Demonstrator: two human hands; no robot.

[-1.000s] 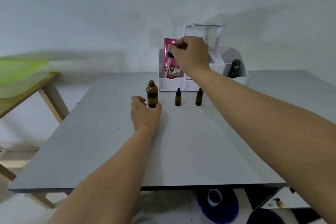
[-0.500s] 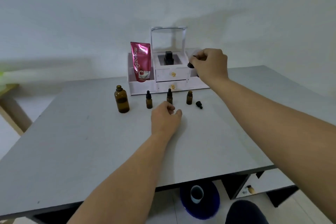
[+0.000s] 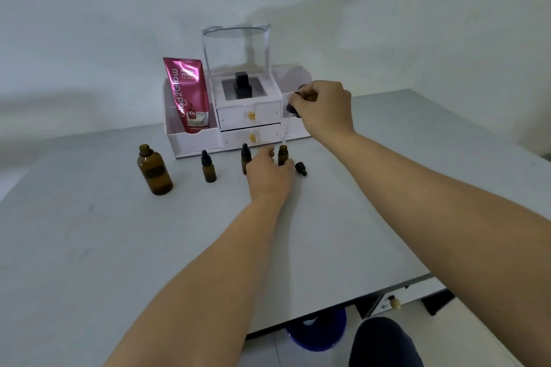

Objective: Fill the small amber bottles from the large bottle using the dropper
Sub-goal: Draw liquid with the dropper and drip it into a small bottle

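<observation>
- A person's right hand (image 3: 323, 110) pinched the dropper (image 3: 291, 108) by its dark bulb, thumb and fingertips closed on it. The glass tip was poised at the mouth of the open small bottle (image 3: 282, 154).
- The left hand (image 3: 269, 177) curled round that bottle's lower half, steadying it on the grey table (image 3: 357, 217); a loose cap (image 3: 301, 168) lay just beside.
- The large bottle (image 3: 154, 171), uncapped, stood well apart to the left, past two capped small bottles (image 3: 209, 170).
- The risks looked plain: a tip off-centre over so narrow a neck would likely drip onto the table, and a hard squeeze could overflow it. The left hand also sat close against one capped neighbour, which a shift might topple.
</observation>
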